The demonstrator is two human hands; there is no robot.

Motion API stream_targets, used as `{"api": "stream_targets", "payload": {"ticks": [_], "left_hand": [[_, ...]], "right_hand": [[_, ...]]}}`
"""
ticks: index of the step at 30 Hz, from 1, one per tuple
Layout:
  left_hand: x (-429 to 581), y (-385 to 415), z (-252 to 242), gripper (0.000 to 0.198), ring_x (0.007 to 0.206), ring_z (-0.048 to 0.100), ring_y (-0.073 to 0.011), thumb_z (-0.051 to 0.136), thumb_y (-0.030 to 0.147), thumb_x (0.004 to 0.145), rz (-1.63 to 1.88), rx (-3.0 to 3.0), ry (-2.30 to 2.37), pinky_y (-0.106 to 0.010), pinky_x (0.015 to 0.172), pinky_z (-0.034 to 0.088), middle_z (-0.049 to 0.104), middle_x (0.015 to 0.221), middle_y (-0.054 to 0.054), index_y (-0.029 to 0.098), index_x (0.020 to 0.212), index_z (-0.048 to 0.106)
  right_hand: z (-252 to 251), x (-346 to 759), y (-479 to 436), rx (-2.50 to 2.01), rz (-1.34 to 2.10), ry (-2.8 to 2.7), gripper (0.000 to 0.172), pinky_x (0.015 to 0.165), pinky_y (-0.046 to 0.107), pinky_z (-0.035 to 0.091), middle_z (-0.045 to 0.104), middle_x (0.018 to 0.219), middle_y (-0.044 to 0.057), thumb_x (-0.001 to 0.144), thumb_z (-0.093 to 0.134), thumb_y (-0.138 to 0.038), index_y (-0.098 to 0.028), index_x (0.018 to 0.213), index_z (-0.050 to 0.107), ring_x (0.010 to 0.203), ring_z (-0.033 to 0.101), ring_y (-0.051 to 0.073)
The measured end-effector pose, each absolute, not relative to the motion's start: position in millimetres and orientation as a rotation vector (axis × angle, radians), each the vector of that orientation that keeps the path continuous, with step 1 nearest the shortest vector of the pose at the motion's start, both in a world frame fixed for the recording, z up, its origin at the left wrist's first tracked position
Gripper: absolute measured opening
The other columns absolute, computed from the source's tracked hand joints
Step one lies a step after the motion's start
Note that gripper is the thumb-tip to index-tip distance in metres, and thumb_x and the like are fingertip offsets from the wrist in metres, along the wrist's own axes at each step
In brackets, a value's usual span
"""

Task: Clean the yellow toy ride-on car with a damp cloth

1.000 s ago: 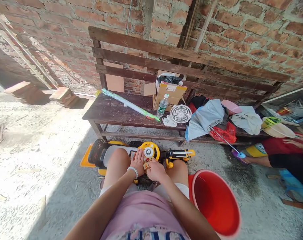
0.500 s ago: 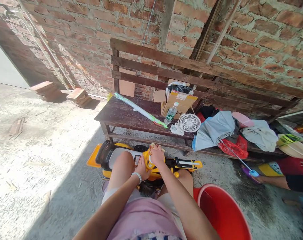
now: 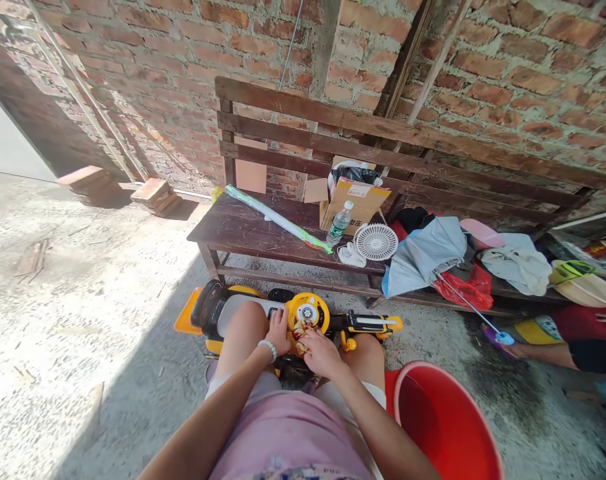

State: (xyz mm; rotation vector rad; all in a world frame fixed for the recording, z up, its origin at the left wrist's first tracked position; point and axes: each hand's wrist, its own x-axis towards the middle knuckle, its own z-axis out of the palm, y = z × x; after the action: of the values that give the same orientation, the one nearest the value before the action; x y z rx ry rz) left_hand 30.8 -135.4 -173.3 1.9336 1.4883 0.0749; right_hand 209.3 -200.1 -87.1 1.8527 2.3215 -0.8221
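Between my knees stands a yellow and black ride-on toy digger (image 3: pixel 207 313) with a grey seat. Its round yellow steering wheel (image 3: pixel 324 308) shows a white hub. My right hand (image 3: pixel 323 355) is closed on a crumpled, patterned cloth (image 3: pixel 304 333) in red, yellow and cream, pressed against the toy at the near edge of the wheel. To the left of it, my left hand (image 3: pixel 279 335) lies with fingers stretched out on the toy's body beside the wheel. The surface under the cloth and palm is hidden.
A red bucket (image 3: pixel 447 380) stands close by my right knee. Beyond the toy runs a wooden bench (image 3: pixel 213 230) holding a cardboard box (image 3: pixel 365 203), a water bottle (image 3: pixel 339 224), a small white fan (image 3: pixel 376 242) and a folded umbrella (image 3: pixel 425 253). Another person's leg (image 3: pixel 547 343) is at the right.
My right hand has moved with the cloth from on top of the steering wheel toward me, uncovering the wheel and its hub. My left hand has shifted slightly, with its fingers now flatter.
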Motion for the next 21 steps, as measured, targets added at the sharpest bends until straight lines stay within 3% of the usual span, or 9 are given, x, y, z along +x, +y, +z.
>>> {"api": "stream_targets", "payload": {"ticks": [4, 9, 17, 21], "left_hand": [[42, -145, -156, 0.102, 0.171, 0.003, -0.0347, 0.054, 0.02, 0.082, 0.062, 2.086, 1.426, -0.055, 0.136, 0.024, 0.002, 0.184, -0.018, 0.004, 0.174, 0.016], [54, -158, -154, 0.101, 0.17, -0.005, -0.0385, 0.056, 0.029, 0.086, -0.073, 2.217, 1.395, -0.066, 0.132, 0.022, -0.006, 0.182, -0.017, 0.01, 0.176, 0.013], [61, -158, -166, 0.102, 0.17, -0.003, -0.0407, 0.062, 0.034, 0.089, -0.126, 2.268, 1.488, -0.067, 0.132, 0.021, -0.001, 0.183, -0.016, 0.014, 0.176, 0.013], [61, -157, -165, 0.1, 0.17, -0.004, -0.0417, 0.064, 0.041, 0.092, -0.132, 2.256, 1.496, -0.067, 0.133, 0.022, 0.0, 0.183, -0.015, 0.016, 0.176, 0.015]], "right_hand": [[-82, 236, -211, 1.973, -0.806, 2.225, 0.047, 0.117, 0.039, 0.046, 0.063, 0.156, 0.005, 0.088, 0.057, -0.014, -0.029, 0.127, 0.079, 0.141, 0.058, 0.027], [-67, 259, -191, 2.105, -0.726, 2.071, 0.037, 0.112, 0.039, 0.048, 0.071, 0.14, 0.011, 0.094, 0.056, -0.021, -0.026, 0.123, 0.08, 0.13, 0.065, 0.028], [-75, 261, -126, 2.397, -0.585, 2.122, 0.064, 0.119, 0.039, 0.045, 0.053, 0.166, 0.01, 0.096, 0.056, -0.024, -0.025, 0.16, 0.057, 0.142, 0.056, 0.029], [-98, 255, -106, 2.446, -0.77, 1.973, 0.068, 0.111, 0.039, 0.051, 0.061, 0.157, 0.013, 0.095, 0.059, -0.03, -0.025, 0.163, 0.052, 0.132, 0.066, 0.028]]}}
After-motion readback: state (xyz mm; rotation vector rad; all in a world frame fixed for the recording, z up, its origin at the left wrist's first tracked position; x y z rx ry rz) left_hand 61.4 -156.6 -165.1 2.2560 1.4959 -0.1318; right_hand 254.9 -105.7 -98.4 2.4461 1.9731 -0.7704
